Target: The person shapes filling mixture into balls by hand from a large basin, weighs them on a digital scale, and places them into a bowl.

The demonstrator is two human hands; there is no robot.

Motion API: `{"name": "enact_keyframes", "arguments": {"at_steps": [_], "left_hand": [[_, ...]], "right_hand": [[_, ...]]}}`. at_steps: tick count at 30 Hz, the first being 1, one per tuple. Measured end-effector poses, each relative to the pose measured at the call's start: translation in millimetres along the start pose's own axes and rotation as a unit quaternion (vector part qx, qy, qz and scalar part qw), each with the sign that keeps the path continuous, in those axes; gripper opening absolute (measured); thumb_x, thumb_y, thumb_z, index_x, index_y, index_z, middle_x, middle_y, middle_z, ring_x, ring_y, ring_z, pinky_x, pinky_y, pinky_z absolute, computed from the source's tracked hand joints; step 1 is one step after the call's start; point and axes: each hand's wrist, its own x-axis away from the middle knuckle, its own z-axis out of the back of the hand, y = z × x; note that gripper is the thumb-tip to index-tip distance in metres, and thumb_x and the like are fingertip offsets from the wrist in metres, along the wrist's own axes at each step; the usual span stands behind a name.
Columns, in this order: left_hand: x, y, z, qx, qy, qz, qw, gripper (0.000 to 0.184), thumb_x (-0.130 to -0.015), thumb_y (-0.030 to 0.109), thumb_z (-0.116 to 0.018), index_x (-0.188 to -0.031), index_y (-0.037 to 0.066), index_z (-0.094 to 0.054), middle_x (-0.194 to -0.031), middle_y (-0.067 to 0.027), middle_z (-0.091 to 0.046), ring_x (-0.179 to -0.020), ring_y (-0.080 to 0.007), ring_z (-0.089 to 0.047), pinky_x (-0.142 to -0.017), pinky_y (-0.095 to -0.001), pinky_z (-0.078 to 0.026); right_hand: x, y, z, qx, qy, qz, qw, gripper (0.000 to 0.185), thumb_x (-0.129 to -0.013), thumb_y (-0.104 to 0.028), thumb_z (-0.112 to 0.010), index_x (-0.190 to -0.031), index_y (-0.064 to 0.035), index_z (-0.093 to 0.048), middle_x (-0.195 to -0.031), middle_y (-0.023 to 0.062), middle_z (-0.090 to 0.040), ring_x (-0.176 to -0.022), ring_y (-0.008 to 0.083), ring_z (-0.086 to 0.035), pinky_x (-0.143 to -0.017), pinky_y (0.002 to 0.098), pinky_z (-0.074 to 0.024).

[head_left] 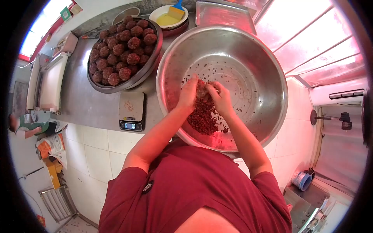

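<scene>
Inside a wide steel basin [278,77], my left hand [188,94] and my right hand [220,100] are cupped around a reddish-brown ball [202,90], fingers curled on either side of it. Right below them lies a heap of dark red crumbly bits [203,118], with loose crumbs scattered over the basin floor. To the left, a large round bowl [105,88] is piled with similar dark balls [118,49]. The fingers hide part of the ball I hold.
A digital scale [132,108] reading zero sits at the counter's front edge. Behind stands a white bowl [160,12] of yellow liquid with a blue-handled brush [177,11]. A metal tray [223,17] lies at the back. Another person [29,130] is at far left.
</scene>
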Motion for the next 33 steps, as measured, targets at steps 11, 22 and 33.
{"name": "enact_keyframes", "arguments": {"at_steps": [11,22,33], "left_hand": [[-2,2,6,-0.263,-0.003,-0.237,0.935,0.042,-0.094,0.039,-0.054,-0.108,0.000,-0.049,-0.085,-0.0057,-0.061,-0.078,-0.0107,-0.057,-0.071,-0.0255,-0.046],[-10,9,10,-0.198,-0.016,-0.174,0.965,0.043,-0.092,0.044,-0.055,-0.096,0.001,-0.055,-0.079,-0.0082,-0.061,-0.071,-0.0146,-0.060,-0.066,-0.0284,-0.048],[-2,16,18,0.226,-0.036,0.161,0.960,0.049,-0.089,0.053,-0.053,-0.086,0.004,-0.061,-0.081,-0.0092,-0.064,-0.078,-0.0252,-0.064,-0.068,-0.0402,-0.054]], "right_hand": [[-3,-19,2,-0.049,-0.031,-0.009,0.998,0.020,-0.091,-0.017,-0.057,-0.098,0.0007,-0.058,-0.077,0.0059,-0.061,-0.062,0.0121,-0.058,-0.056,0.0247,-0.0465],[-1,-25,-2,-0.037,-0.028,-0.008,0.999,0.021,-0.089,-0.016,-0.061,-0.095,0.0037,-0.060,-0.079,0.0059,-0.062,-0.068,0.0103,-0.056,-0.062,0.0264,-0.0461],[1,-25,0,-0.004,-0.053,-0.002,0.999,0.018,-0.088,-0.013,-0.063,-0.097,0.0016,-0.058,-0.079,0.0047,-0.060,-0.068,0.0101,-0.056,-0.059,0.0229,-0.0447]]}}
